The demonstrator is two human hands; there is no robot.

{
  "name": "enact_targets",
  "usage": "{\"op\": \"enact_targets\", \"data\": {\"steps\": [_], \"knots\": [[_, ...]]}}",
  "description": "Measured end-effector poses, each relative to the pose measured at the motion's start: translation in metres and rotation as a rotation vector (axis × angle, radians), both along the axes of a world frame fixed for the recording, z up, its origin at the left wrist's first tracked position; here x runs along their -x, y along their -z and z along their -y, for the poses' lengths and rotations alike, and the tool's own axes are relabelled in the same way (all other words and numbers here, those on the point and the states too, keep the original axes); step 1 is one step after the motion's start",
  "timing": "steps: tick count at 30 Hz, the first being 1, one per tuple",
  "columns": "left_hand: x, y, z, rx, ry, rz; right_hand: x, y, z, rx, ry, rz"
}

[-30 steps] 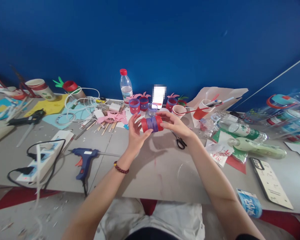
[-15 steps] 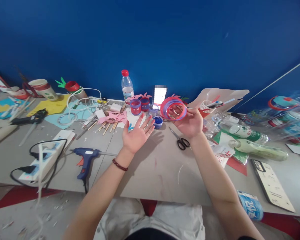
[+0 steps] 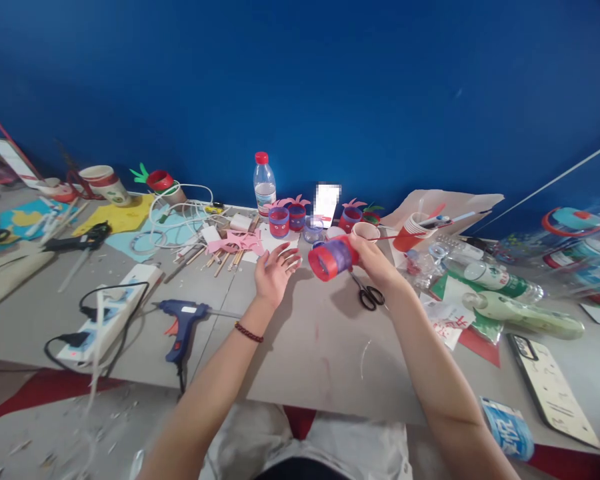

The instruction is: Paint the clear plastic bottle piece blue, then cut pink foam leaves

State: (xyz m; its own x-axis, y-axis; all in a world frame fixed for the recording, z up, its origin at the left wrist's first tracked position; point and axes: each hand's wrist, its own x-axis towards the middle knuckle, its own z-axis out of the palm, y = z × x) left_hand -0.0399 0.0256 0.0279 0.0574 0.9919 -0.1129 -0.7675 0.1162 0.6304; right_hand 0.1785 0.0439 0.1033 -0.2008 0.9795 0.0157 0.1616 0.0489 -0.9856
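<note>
My right hand (image 3: 373, 262) grips a red and purple ring-shaped piece (image 3: 333, 258), tilted on its side above the table. To its left, my left hand (image 3: 276, 275) is empty, palm up with fingers apart and slightly curled. Black-handled scissors (image 3: 370, 297) lie just below and right of the held piece. Behind my hands stand small purple and red cups with faces, one (image 3: 279, 222) at the left and another (image 3: 351, 219) further right. A lit phone screen (image 3: 326, 203) leans against the blue wall.
A blue glue gun (image 3: 185, 319) and a white power strip (image 3: 114, 312) lie at the left. Pink paper cut-outs (image 3: 237, 241) rest on wooden sticks. A bottle with a red cap (image 3: 265, 187) stands behind. Plastic bottles (image 3: 503, 278) and a cased phone (image 3: 553, 387) are at the right.
My right hand has turned the red and purple piece from its open end facing me onto its side, moving it lower and slightly left. My left hand's fingers have curled a little.
</note>
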Motion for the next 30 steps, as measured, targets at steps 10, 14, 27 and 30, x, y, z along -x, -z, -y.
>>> {"op": "enact_targets", "data": {"steps": [10, 14, 27, 30], "knots": [[0.0, 0.019, -0.014, -0.077, -0.297, -0.341, 0.0, 0.009, 0.045, -0.285, -0.052, 0.734], [-0.007, 0.015, -0.004, -0.229, -0.405, -0.689, 0.001, 0.028, 0.056, -0.321, 0.002, 0.772], [-0.022, -0.018, 0.026, -0.231, -0.21, -0.886, 0.016, 0.058, 0.087, -0.592, 0.309, 0.453], [-0.043, -0.039, 0.053, -0.185, 0.047, -0.618, 0.036, 0.06, 0.126, -0.68, 0.411, 0.295]]}}
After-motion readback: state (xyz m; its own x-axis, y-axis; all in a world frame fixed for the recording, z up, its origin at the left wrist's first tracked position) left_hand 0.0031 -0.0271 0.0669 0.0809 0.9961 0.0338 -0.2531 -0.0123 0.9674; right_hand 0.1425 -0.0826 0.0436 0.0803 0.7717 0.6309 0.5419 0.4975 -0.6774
